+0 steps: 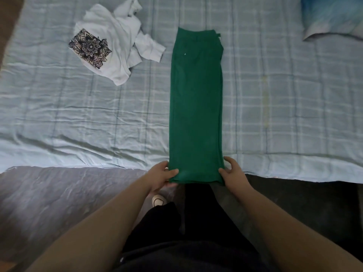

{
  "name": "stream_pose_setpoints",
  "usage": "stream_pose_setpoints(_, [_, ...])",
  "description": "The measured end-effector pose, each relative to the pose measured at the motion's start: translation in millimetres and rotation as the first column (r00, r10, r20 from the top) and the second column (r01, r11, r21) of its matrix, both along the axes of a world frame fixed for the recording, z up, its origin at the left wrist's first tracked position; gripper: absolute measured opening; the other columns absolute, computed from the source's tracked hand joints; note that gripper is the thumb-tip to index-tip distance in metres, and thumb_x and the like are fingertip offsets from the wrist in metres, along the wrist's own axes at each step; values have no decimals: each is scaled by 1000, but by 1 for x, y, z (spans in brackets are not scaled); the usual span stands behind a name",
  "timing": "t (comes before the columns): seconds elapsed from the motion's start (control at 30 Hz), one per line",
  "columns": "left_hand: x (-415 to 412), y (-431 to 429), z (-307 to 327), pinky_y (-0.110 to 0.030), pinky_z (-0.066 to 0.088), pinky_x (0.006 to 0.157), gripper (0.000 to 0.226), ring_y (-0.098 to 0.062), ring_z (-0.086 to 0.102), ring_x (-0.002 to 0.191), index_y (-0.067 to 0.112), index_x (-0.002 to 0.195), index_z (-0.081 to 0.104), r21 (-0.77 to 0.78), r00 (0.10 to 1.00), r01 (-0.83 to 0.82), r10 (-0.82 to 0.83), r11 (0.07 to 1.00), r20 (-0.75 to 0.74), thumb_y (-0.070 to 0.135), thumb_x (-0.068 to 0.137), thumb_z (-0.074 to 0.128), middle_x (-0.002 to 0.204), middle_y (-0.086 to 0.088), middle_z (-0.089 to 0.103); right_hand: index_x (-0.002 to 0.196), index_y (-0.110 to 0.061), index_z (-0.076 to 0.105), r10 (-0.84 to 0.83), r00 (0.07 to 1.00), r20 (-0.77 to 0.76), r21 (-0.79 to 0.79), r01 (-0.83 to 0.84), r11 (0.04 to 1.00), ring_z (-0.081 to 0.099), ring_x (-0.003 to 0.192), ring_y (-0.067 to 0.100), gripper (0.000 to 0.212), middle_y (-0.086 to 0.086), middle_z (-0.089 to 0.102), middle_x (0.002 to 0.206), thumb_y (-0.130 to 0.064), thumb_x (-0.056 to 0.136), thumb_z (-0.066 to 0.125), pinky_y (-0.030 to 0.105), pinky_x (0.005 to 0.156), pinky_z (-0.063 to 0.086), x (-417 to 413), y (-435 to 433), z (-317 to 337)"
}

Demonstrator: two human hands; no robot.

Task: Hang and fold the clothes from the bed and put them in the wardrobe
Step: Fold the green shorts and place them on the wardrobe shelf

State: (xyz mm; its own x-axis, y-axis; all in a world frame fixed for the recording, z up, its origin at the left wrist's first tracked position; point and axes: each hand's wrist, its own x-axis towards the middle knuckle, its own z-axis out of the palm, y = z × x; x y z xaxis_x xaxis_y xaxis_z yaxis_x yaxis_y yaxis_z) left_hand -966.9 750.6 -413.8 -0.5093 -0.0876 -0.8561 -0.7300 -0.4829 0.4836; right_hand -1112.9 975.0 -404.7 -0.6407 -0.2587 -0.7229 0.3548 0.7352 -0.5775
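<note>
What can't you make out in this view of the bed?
Head view:
- Fingers of the left hand: mostly hidden under the hem of the green trousers.
- The pillow: cut off by the top and right edges.
- The white T-shirt: crumpled, print shows only partly.
- The shoe: partly hidden by the person's arm and leg.

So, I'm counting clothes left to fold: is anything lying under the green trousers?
Only the bedsheet shows around the green trousers, which lie flat on it; anything beneath is covered. The left hand and right hand grip the near hem.

Green trousers (196, 107) — white shirt (115, 46), black mandala print — blue plaid sheet (275, 95).
</note>
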Motion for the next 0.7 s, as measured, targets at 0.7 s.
stream_pose_setpoints(0.7, [-308,-193,87,-39,58,89,40,-26,71,107,9,124,59,-157,935,-269,219,950,-278,-7,87,61,112,-15,74,115,-4,58,-181,940,288,-455,301,838,74,77,20,27,18,72,96,9,92,57,26,68,60,-317,-204,60])
